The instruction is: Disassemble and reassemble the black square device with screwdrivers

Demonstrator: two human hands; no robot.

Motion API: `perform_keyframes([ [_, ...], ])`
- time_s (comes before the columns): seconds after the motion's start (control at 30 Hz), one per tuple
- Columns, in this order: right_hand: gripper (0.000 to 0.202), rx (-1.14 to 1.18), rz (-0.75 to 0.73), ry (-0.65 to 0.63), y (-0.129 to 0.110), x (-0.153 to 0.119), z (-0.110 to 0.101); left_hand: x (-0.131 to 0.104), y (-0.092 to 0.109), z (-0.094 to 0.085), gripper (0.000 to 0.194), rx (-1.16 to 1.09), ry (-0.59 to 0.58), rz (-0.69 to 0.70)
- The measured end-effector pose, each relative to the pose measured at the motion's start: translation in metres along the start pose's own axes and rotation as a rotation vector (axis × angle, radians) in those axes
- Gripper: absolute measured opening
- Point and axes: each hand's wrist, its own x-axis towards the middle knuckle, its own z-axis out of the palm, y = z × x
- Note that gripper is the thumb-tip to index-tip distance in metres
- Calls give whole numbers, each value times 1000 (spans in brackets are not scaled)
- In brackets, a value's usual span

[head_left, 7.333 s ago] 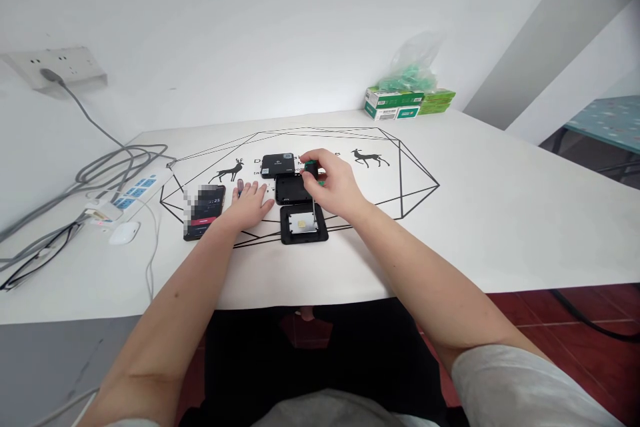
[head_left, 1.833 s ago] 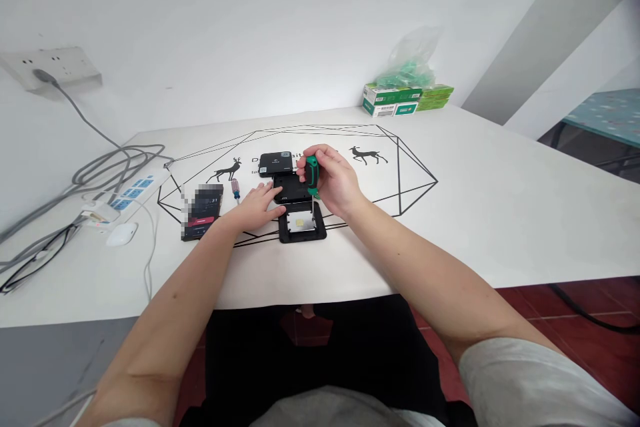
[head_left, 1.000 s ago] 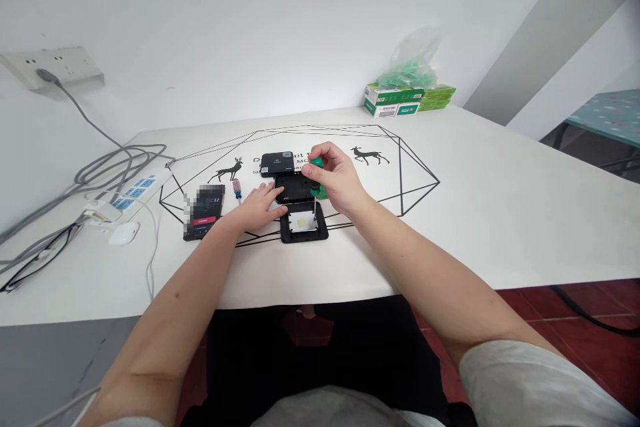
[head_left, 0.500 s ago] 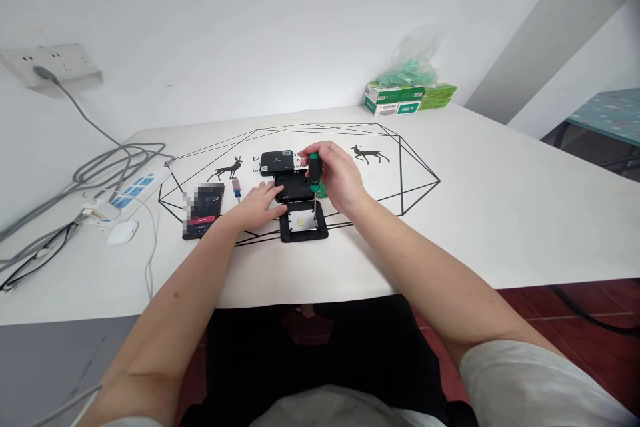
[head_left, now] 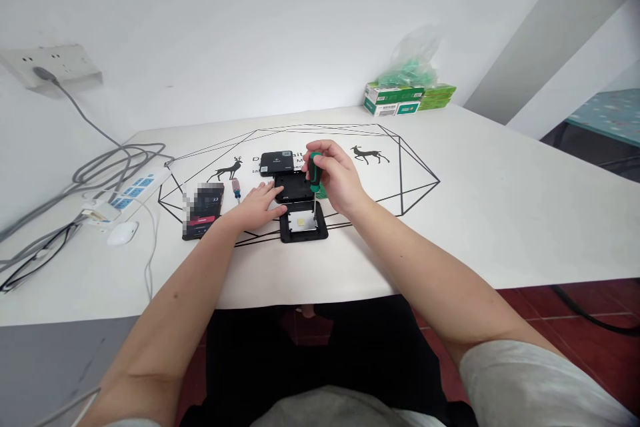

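My right hand grips a green-and-black screwdriver that stands upright. Its tip meets the right side of a metal plate set in an open black device housing. Fingers spread, my left hand lies flat on the table, its thumb at the housing's upper left corner and its fingertips by a black plastic cover. Behind that cover sits a second black square piece with small labels. Left of my left hand lies another screwdriver with a clear, red-and-blue handle.
A phone lies left of my left hand. Further left are a power strip, grey cables, a white earbud case and eyeglasses. Green-and-white boxes under a plastic bag stand against the wall.
The fingers of my right hand have shifted slightly around the screwdriver's handle. The screwdriver's tip and my left hand stay in place.
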Motion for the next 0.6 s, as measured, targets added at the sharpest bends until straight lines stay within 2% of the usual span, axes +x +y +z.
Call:
perform_keyframes([
  [0.13, 24, -4, 32, 25, 0, 0, 1, -1, 3, -2, 90, 3, -22, -11],
  [0.37, 36, -272, -74, 39, 7, 2, -4, -3, 7, -4, 88, 10, -21, -16],
  [0.5, 52, -218, -44, 96, 13, 5, -7, -2, 7, -4, 90, 24, -33, -19],
  [0.6, 54, -157, -24, 185, 18, 9, -11, -2, 5, -3, 89, 23, -34, -13],
])
